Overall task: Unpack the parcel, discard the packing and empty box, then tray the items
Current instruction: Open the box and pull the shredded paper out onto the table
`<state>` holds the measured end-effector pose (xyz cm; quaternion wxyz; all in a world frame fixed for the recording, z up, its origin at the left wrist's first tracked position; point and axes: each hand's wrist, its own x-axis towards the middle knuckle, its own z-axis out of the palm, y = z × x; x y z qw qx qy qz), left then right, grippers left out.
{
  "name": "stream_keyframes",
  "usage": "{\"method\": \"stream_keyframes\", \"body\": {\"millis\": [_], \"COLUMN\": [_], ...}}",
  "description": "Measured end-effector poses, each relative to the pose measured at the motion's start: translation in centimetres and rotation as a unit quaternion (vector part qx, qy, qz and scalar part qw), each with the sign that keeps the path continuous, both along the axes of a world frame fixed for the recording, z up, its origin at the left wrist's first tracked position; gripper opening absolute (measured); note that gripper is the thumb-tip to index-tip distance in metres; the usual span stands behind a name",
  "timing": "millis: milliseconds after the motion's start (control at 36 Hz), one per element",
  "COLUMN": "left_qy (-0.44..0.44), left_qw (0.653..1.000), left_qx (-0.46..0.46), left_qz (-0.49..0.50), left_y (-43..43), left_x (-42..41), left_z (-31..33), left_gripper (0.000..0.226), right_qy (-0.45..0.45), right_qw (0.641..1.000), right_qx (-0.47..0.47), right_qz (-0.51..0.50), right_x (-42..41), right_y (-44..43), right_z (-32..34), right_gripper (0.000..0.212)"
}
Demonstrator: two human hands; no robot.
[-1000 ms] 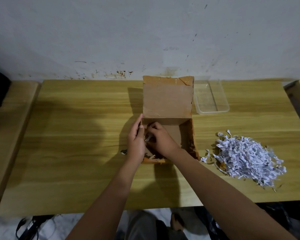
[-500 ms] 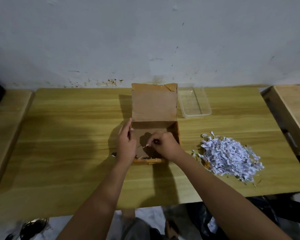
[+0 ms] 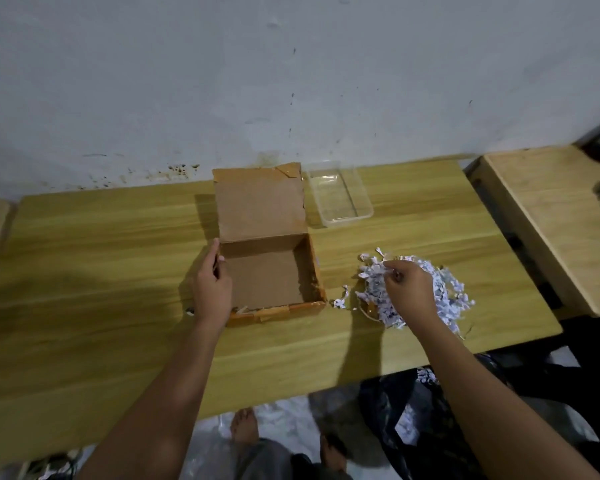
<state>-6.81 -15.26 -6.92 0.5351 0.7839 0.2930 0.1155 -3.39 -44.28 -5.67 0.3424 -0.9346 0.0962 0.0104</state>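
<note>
An open cardboard box (image 3: pixel 267 275) sits mid-table with its lid flap standing up at the back; its brown floor shows bare. My left hand (image 3: pixel 211 289) grips the box's left wall. To the right lies a heap of white shredded paper (image 3: pixel 444 292). My right hand (image 3: pixel 407 289) rests on the heap, fingers pinched on a few shreds at its top left. A clear plastic tray (image 3: pixel 340 199) stands behind the box to the right, with nothing in it.
The wooden table (image 3: pixel 101 265) stands against a stained white wall. A second wooden table (image 3: pixel 548 220) abuts on the right. Below the front edge, a black plastic bag (image 3: pixel 406 410) holding shreds lies on the floor beside my feet. A few stray shreds (image 3: pixel 340 301) lie between box and heap.
My right hand left the box and moved right onto the shredded paper heap, carrying a few shreds. My left hand stayed on the box's left wall. The camera view shifted right.
</note>
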Motion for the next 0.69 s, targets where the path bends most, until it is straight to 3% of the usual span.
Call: {"method": "stream_keyframes", "body": {"millis": [194, 333, 694], "left_qy": [-0.003, 0.009, 0.02], "left_qw": [1.0, 1.0, 1.0], "left_qx": [0.003, 0.006, -0.008], "left_qz": [0.007, 0.002, -0.008], "left_y": [-0.4, -0.4, -0.6], "left_x": [-0.4, -0.4, -0.7], "left_z": [1.2, 1.6, 2.3], "left_gripper": [0.04, 0.04, 0.041], "right_qy": [-0.028, -0.044, -0.009], "right_qw": [1.0, 0.999, 1.0], "right_qx": [-0.004, -0.018, -0.018], "right_qz": [0.001, -0.023, 0.004], "right_x": [0.6, 0.8, 0.3], "right_y": [-0.1, -0.6, -0.4], "right_z": [0.5, 1.3, 0.7], "right_gripper": [0.027, 0.006, 0.027]}}
